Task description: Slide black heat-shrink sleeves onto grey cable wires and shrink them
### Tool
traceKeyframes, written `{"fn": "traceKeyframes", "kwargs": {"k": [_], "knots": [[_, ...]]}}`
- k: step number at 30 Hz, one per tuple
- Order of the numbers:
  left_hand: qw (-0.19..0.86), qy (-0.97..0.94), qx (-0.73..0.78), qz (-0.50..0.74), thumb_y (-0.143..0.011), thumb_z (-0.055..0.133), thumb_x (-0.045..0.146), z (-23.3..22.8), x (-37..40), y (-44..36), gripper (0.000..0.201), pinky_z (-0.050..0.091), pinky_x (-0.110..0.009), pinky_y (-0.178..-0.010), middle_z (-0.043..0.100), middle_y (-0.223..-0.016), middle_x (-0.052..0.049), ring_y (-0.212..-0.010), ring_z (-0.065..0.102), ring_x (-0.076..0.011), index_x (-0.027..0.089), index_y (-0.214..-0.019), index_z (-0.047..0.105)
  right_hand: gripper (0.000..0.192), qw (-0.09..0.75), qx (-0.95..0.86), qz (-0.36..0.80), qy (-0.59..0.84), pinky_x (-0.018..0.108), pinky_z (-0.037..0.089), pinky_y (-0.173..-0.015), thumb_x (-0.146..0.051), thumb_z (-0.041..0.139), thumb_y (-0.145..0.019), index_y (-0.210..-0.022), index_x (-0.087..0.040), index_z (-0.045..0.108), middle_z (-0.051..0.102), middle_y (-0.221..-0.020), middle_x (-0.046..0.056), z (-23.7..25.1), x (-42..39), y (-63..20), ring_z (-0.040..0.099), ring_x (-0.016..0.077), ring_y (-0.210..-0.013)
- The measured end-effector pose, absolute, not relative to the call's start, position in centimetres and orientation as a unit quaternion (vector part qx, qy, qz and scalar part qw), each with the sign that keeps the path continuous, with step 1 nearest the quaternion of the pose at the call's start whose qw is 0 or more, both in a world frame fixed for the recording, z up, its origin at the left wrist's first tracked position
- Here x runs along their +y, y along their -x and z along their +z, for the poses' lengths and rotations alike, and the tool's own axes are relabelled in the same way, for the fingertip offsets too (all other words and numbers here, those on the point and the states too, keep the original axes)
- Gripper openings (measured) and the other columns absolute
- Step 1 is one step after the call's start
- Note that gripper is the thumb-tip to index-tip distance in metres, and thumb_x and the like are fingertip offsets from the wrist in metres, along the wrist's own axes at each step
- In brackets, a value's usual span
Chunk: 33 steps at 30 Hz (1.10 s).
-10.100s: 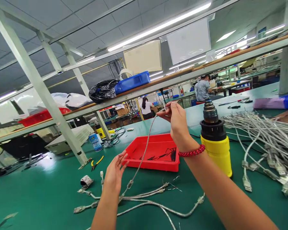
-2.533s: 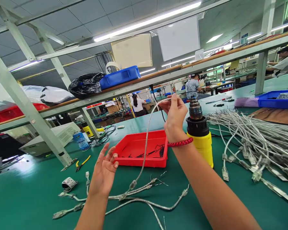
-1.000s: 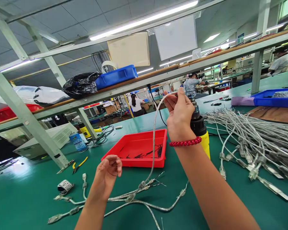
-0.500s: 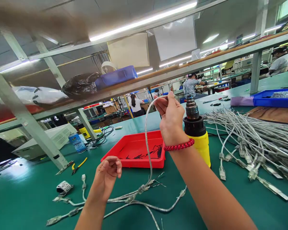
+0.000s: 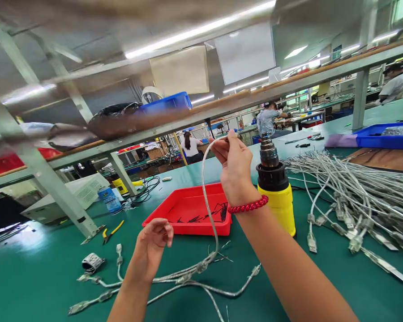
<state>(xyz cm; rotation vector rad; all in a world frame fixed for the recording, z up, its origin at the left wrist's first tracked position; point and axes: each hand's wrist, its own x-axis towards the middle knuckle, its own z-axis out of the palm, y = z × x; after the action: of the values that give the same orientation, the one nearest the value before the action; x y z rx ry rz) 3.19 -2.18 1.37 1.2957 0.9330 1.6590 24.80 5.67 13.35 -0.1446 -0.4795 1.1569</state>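
My right hand (image 5: 237, 167), with a red bead bracelet at the wrist, pinches the upper end of a clear-jacketed USB cable (image 5: 206, 201). The cable arches down past the red tray to a clear plug on the bench. Beside that hand stands a yellow heat gun (image 5: 282, 201), its metal nozzle pointing up. My left hand (image 5: 154, 243) hovers in front of the tray's near left corner, fingers loosely curled and slightly apart. Nothing shows in it. The red tray (image 5: 184, 229) holds short black tubes (image 5: 223, 210). More USB cables (image 5: 221, 293) lie below my hands.
A large pile of USB cables (image 5: 366, 192) covers the right side of the green bench. At left are yellow-handled cutters (image 5: 114, 231), a printed roll (image 5: 92, 263) and a blue can (image 5: 109, 200). A shelf (image 5: 208, 112) crosses above. Several people sit farther back.
My right hand has shifted slightly down and left, with the cable still in it, and the cable's arch has moved along. My left hand stays almost where it was.
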Motion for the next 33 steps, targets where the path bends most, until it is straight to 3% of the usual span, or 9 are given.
{"fn": "traceKeyframes", "kwargs": {"k": [2, 5, 7, 10, 15, 20, 23, 26, 33], "knots": [[0.363, -0.545, 0.398, 0.643, -0.072, 0.067, 0.062, 2.1, -3.1, -4.6, 0.047, 0.053, -0.027, -0.061, 0.069, -0.102, -0.01, -0.095, 0.061, -0.0255, 0.021, -0.094, 0.075, 0.037, 0.811, -0.275, 0.514, 0.056, 0.026, 0.056, -0.067, -0.03, 0.057, -0.086, -0.052, -0.017, 0.056, 0.058, -0.046, -0.003, 13.1, 5.8, -24.3, 0.064, 0.011, -0.053], [0.283, -0.6, 0.389, 0.639, -0.077, 0.058, 0.068, 5.0, -4.4, -8.1, 0.064, 0.048, -0.031, -0.095, 0.056, -0.135, -0.007, -0.125, 0.049, -0.0286, 0.025, -0.123, 0.065, 0.039, 0.822, -0.354, 0.443, 0.046, 0.023, 0.052, -0.061, -0.033, 0.06, -0.084, -0.049, -0.017, 0.053, 0.054, -0.043, -0.004, 12.7, 5.9, -23.7, 0.057, 0.0087, -0.046], [0.191, -0.615, 0.388, 0.659, -0.083, 0.06, 0.054, 8.1, -4.7, -10.9, 0.051, 0.044, -0.029, -0.098, 0.052, -0.139, -0.002, -0.126, 0.048, -0.0254, 0.03, -0.128, 0.06, 0.04, 0.822, -0.394, 0.406, 0.061, 0.021, 0.046, -0.052, -0.037, 0.06, -0.084, -0.05, -0.018, 0.052, 0.051, -0.042, -0.005, 12.4, 5.9, -23.5, 0.052, 0.0078, -0.042], [0.053, -0.684, 0.357, 0.634, -0.08, 0.068, 0.039, 13.1, -3.7, -14.2, 0.043, 0.037, -0.031, -0.103, 0.057, -0.133, -0.005, -0.125, 0.048, -0.027, 0.024, -0.12, 0.066, 0.04, 0.82, -0.421, 0.373, 0.103, 0.021, 0.036, -0.044, -0.042, 0.059, -0.085, -0.054, -0.019, 0.051, 0.046, -0.042, -0.007, 12.0, 5.7, -23.5, 0.045, 0.0071, -0.038], [0.09, -0.72, 0.444, 0.525, -0.078, 0.07, 0.033, 15.7, -0.2, -15.3, 0.029, 0.047, -0.032, -0.081, 0.07, -0.102, -0.008, -0.097, 0.063, -0.0254, 0.02, -0.104, 0.071, 0.041, 0.863, -0.372, 0.326, 0.106, 0.022, 0.04, -0.052, -0.045, 0.057, -0.087, -0.056, -0.019, 0.05, 0.048, -0.048, -0.006, 11.8, 5.9, -23.8, 0.047, 0.0082, -0.046], [0.189, -0.718, 0.44, 0.506, -0.082, 0.064, 0.043, 13.5, 1.9, -13.9, 0.03, 0.047, -0.026, -0.057, 0.067, -0.067, -0.004, -0.058, 0.062, -0.0152, 0.014, -0.089, 0.068, 0.043, 0.863, -0.367, 0.329, 0.113, 0.021, 0.04, -0.055, -0.045, 0.055, -0.087, -0.054, -0.018, 0.049, 0.05, -0.049, -0.005, 11.5, 6.6, -23.4, 0.048, 0.0078, -0.049], [0.257, -0.728, 0.398, 0.496, -0.076, 0.07, 0.048, 13.0, 2.5, -13.2, 0.04, 0.047, -0.023, -0.054, 0.067, -0.065, -0.003, -0.059, 0.063, -0.0148, 0.014, -0.097, 0.063, 0.04, 0.859, -0.366, 0.337, 0.12, 0.021, 0.04, -0.055, -0.045, 0.059, -0.084, -0.055, -0.017, 0.054, 0.051, -0.05, -0.005, 11.2, 7.0, -23.1, 0.048, 0.0079, -0.05], [0.256, -0.736, 0.38, 0.499, -0.074, 0.073, 0.04, 12.9, 3.0, -13.0, 0.034, 0.046, -0.022, -0.053, 0.066, -0.065, -0.002, -0.061, 0.063, -0.0147, 0.015, -0.094, 0.063, 0.033, 0.854, -0.357, 0.355, 0.13, 0.021, 0.044, -0.056, -0.045, 0.062, -0.081, -0.064, -0.016, 0.064, 0.06, -0.058, -0.002, 11.1, 7.0, -22.9, 0.054, 0.0095, -0.056], [0.071, -0.774, 0.392, 0.492, -0.087, 0.055, 0.025, 12.2, 3.5, -13.3, 0.009, 0.037, -0.022, -0.054, 0.064, -0.08, -0.003, -0.071, 0.059, -0.0138, 0.018, -0.09, 0.059, 0.035, 0.795, -0.473, 0.359, 0.127, 0.024, 0.047, -0.063, -0.047, 0.054, -0.086, -0.087, -0.017, 0.073, 0.068, -0.073, 0.002, 10.7, 7.1, -22.6, 0.06, 0.0125, -0.068]]}}
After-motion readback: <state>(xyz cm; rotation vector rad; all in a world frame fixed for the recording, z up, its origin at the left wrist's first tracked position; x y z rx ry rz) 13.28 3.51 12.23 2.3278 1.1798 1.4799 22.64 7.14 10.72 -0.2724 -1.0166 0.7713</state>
